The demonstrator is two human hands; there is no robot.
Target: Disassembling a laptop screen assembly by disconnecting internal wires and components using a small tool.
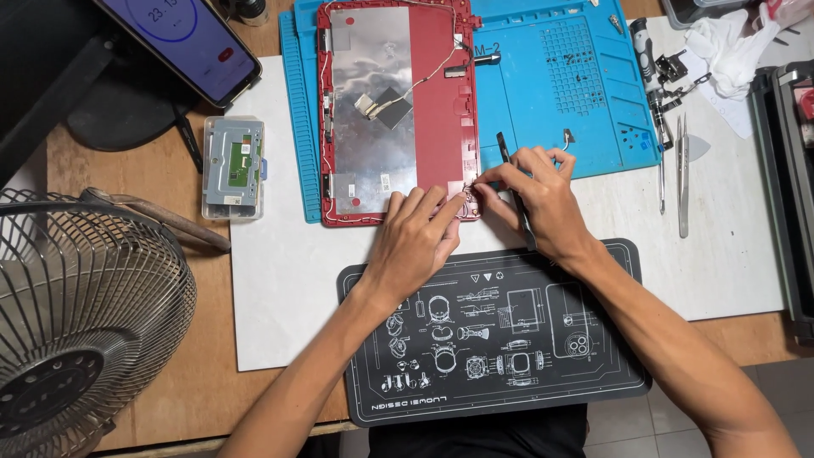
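- The red laptop lid shell (441, 102) lies face down at upper centre of the frame, on a blue work mat (577, 85); its inner foil-backed panel (373, 93) is exposed, with thin cables running along the rim.
- The work in hand appears to be at the shell's lower right corner, near the hinge area, where both hands meet.
- The left hand (413, 242) rests flat-fingered on the corner, fingertips pressing the rim; it grips nothing visible.
- The right hand (536, 197) holds a slim black pry tool (515, 191) along the palm while thumb and forefinger pinch a small part at the corner; the part is too small to identify.
- The next move likely calls for a steady hold on the shell and fine fingertip control, keeping the cables unstrained.
- Below the hands lies a black printed mat (500, 339) on a white sheet (280, 297).
- Tweezers (682, 170) lie at right; a clear box with a circuit board (233, 165), a phone (182, 42) and a fan (76, 314) sit at left on the surface.
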